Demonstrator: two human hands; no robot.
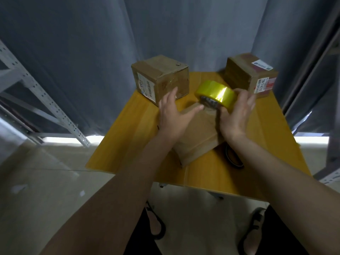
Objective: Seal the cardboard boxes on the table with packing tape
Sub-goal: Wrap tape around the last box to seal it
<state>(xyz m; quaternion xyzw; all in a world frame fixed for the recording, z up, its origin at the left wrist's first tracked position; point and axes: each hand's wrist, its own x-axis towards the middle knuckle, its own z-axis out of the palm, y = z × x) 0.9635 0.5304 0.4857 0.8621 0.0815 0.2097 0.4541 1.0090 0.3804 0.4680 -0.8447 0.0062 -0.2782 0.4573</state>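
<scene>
We see a yellow table (pixel 117 144) with 3 cardboard boxes: the near box (pixel 196 137) at its middle, a left box (pixel 161 78) and a right box (pixel 250 74) behind it. Above the near box, our right hand (pixel 237 115) grips the tape roll (pixel 215 93); our left hand (pixel 173 115) rests spread on the box, holding nothing.

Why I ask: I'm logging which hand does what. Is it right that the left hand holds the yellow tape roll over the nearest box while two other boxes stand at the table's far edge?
Not quite: the head view shows the right hand holding the yellow tape roll. The left hand is open beside it. The rest stands: nearest box, two other boxes at the far edge.
</scene>
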